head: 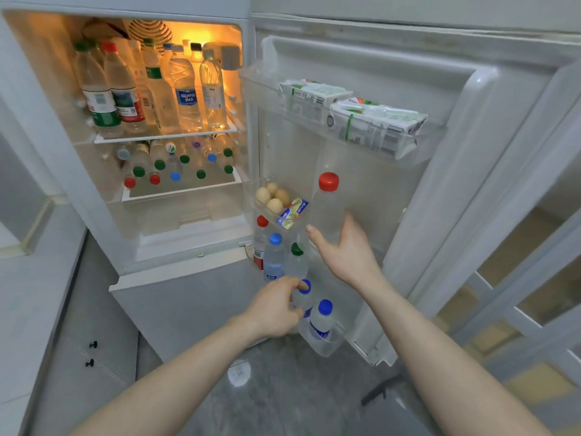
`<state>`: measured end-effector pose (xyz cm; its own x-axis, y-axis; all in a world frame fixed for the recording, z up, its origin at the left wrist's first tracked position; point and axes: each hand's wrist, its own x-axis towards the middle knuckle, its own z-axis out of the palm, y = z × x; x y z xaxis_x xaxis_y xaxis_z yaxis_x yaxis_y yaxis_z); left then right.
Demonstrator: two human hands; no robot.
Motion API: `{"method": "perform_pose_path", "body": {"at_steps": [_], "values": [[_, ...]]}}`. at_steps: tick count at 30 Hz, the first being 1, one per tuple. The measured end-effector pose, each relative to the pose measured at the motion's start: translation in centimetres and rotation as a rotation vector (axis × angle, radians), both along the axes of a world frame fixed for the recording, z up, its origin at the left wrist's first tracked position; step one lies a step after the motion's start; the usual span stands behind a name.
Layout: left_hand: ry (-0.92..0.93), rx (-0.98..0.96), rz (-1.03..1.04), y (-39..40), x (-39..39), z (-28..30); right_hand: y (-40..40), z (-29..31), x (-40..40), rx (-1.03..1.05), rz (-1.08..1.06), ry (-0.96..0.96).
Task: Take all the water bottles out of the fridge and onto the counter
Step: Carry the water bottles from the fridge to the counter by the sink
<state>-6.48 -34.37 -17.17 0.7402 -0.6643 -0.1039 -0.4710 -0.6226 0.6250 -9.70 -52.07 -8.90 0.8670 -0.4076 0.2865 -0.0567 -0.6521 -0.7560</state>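
Both hands grip bottles: L (276,306) blue-cap (303,295), R (342,250) red-cap (327,209).

— Where would you say you are standing?

— You are in a home kitchen. You face a small white household fridge (176,278) with its door (393,190) swung open and a warm lamp lit inside.

— What else tells you so?

— You see eggs (273,196) in the door rack, cartons (345,111) on the top door shelf (418,149), and a wrapped packet (292,213) beside the eggs. At your left runs a pale counter (34,297) over a cabinet with small black knobs (91,353). Under you lies a grey stone-like floor (298,391), and at your right stands a glazed door with white bars (522,309).
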Motion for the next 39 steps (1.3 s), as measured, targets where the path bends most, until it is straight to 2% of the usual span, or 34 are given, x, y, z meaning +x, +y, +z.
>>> {"method": "perform_pose_path", "body": {"at_steps": [5,16,24,30,39], "values": [[0.012,0.140,-0.103,-3.2,-1.1,-2.4,-0.1,-0.2,0.2,0.048,0.043,-0.030],[-0.076,0.276,-0.125,-7.0,-1.5,-4.4,-1.3,-0.3,0.3,0.101,0.107,-0.081],[-0.170,0.112,-0.069,-6.9,-2.4,-4.2,-2.0,-0.6,0.3,0.092,0.125,-0.077],[-0.247,-0.093,0.015,-4.4,-4.3,-2.3,-2.2,-0.8,0.2,0.055,0.188,-0.095],[-0.335,-0.239,0.159,1.3,-7.8,1.5,-1.6,-0.1,-1.3,-0.029,0.281,-0.240]]}}
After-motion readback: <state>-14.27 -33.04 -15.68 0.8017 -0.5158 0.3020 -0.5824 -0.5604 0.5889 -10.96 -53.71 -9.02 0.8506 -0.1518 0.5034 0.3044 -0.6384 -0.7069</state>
